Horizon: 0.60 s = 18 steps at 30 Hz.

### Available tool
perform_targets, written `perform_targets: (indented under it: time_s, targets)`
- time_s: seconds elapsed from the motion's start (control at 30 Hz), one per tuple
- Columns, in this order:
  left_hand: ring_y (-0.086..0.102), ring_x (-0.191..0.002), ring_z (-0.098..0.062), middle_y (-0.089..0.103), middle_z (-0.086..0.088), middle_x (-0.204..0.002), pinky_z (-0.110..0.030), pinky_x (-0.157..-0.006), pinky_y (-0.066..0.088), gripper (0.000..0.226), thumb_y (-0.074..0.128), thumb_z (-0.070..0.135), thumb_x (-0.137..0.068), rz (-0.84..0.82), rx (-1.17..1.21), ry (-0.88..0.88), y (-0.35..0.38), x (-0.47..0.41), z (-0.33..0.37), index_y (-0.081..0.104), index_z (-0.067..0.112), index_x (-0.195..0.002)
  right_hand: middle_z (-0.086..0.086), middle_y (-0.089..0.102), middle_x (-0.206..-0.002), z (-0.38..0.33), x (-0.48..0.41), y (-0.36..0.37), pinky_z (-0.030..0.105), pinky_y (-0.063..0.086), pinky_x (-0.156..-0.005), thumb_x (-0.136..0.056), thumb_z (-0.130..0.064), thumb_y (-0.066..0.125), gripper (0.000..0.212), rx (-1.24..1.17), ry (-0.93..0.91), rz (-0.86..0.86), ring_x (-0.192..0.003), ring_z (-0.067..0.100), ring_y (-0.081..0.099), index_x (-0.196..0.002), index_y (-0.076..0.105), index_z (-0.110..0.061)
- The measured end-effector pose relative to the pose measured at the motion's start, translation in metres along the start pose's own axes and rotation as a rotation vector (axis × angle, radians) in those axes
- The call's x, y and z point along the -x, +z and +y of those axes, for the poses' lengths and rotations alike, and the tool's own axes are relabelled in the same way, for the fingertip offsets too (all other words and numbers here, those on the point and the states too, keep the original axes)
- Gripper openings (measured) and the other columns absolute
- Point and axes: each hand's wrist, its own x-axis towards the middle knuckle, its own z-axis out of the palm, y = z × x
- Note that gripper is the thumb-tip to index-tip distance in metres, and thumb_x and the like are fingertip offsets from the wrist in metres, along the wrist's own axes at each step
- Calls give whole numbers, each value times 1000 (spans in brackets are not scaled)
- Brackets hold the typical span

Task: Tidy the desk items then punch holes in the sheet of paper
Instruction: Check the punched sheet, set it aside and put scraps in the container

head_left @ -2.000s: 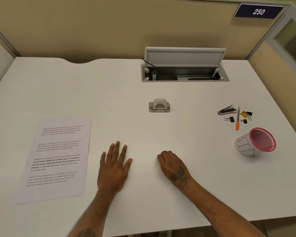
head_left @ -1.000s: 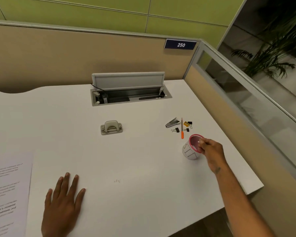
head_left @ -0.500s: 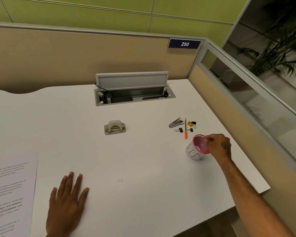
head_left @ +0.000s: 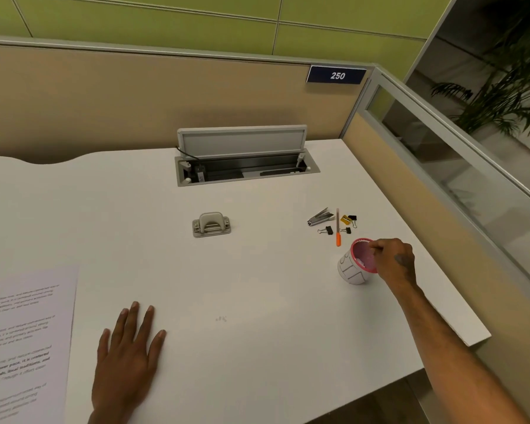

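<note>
A white cup with a pink mesh lining [head_left: 352,269] lies tilted on its side at the desk's right. My right hand [head_left: 393,261] pinches its pink rim. Just behind it lie a metal stapler [head_left: 319,216], an orange-tipped pencil [head_left: 337,227], a yellow sharpener [head_left: 345,219] and black binder clips [head_left: 326,230]. A grey hole punch [head_left: 211,224] sits mid-desk. The printed sheet of paper [head_left: 22,341] lies at the near left. My left hand [head_left: 127,359] rests flat on the desk beside it, fingers spread.
An open cable tray [head_left: 245,171] with a raised lid is set into the white desk [head_left: 257,301] at the back. A beige partition runs behind, a glass-topped partition along the right. The desk's right edge is close to the cup.
My right hand reached from the front of the desk to the cup and took hold of its rim. The view swung right. My left hand stayed flat.
</note>
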Motion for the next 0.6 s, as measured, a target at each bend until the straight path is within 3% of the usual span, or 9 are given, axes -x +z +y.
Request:
perform_targets:
  time_s: [0.1,0.27,0.37,0.6]
  targets:
    - [13,-150,-14,14,6,-163,-43,-120,10,71,12,61,-90,-4,4,5,-3,0,3,23,30,-153,20,70,-114,-2,1,-1,48,59,-84,-94,-17,61,27,18,32,6,-101,39,65,-114,70,-1]
    - [6,-151,-11,8,6,-164,-42,-122,7,72,7,62,-90,-24,-18,6,-8,2,5,17,31,-154,24,71,-109,-10,8,6,46,58,-77,-97,-15,53,28,85,22,113,-95,44,67,-114,69,2]
    - [4,-151,-11,6,6,-164,-42,-123,6,72,6,61,-90,-32,-26,5,-10,2,6,16,31,-154,27,69,-109,-8,11,10,47,57,-76,-92,-11,61,26,92,39,152,-95,46,66,-112,67,6]
    - [1,-151,-9,3,8,-164,-40,-123,6,71,3,61,-91,-28,-61,11,-8,3,3,11,32,-155,31,67,-102,-5,13,14,50,57,-74,-91,-7,60,26,163,36,112,-91,47,65,-109,65,12]
